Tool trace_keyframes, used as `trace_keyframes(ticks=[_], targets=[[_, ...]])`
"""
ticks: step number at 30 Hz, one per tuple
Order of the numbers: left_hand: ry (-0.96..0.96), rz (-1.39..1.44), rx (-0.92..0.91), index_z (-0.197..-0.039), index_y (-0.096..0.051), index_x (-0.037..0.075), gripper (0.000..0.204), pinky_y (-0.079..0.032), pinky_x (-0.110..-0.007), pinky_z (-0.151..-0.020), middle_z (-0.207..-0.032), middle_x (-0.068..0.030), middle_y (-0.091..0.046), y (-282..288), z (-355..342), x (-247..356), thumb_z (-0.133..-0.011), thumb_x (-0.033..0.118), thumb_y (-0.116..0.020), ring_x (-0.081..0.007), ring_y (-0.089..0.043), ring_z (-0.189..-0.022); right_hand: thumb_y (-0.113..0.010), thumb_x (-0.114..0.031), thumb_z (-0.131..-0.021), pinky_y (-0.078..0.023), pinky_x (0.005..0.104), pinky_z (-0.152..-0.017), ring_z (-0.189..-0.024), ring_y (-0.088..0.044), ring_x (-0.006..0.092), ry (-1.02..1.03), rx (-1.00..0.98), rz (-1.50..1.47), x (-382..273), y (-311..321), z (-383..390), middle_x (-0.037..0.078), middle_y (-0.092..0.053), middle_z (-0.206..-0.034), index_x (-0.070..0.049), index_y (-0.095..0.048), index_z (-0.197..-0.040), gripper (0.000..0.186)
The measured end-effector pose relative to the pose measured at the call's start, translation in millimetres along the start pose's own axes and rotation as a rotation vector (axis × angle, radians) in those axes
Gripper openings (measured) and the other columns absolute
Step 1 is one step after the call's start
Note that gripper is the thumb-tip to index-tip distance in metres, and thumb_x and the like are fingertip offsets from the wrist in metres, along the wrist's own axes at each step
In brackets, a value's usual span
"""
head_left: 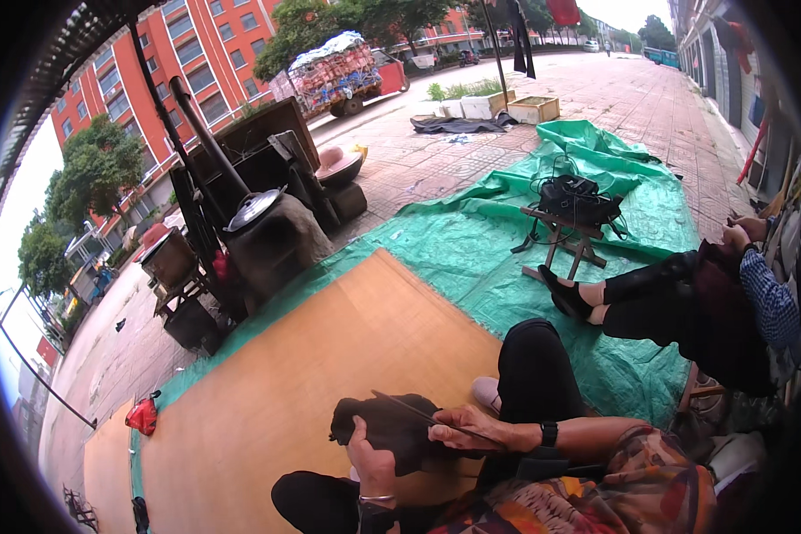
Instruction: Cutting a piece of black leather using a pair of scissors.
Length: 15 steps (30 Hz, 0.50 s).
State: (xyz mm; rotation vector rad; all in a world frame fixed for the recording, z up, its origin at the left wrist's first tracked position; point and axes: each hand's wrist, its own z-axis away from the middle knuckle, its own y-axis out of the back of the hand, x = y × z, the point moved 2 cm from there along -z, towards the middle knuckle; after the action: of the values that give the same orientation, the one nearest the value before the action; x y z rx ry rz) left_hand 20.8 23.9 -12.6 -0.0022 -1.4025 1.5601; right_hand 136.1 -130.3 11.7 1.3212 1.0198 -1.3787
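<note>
My left hand (pixel 372 465) is closed on the edge of a black, soft-looking piece of cloth (pixel 390 434), its thumb up against the near side. The cloth lies above my lap. My right hand (pixel 468 429) is closed round a long thin dark stick (pixel 406 406), which slants up to the left across the top of the cloth. Whether the stick passes through the cloth or only lies against it, I cannot tell. My legs in dark trousers (pixel 536 369) are bent on both sides of my hands.
A tan board (pixel 329 329) lies before me on a green tarp (pixel 472 258). A small stool (pixel 565 236) bears a black bag (pixel 578 198). Another person (pixel 676 320) sits at the right, legs stretched out. A stove with a metal lid (pixel 256 209) stands far left; a red bag (pixel 142 416) lies left.
</note>
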Motion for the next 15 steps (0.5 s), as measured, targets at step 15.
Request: trace_keyframes(ticks=[15], targets=[[-0.109, -0.093, -0.104, -0.107, -0.058, 0.002, 0.026, -0.047, -0.039, -0.087, -0.103, -0.0097, -0.062, -10.7, 6.9, -4.2, -0.088, 0.020, -0.057, -0.0254, -0.059, -0.095, -0.044, -0.058, -0.088, -0.029, 0.0235, -0.043, -0.049, -0.038, 0.0053, -0.152, -0.016, 0.085, -4.7, -1.5, 0.9, -0.005, -0.041, -0.057, -0.006, -0.056, -0.085, 0.054]])
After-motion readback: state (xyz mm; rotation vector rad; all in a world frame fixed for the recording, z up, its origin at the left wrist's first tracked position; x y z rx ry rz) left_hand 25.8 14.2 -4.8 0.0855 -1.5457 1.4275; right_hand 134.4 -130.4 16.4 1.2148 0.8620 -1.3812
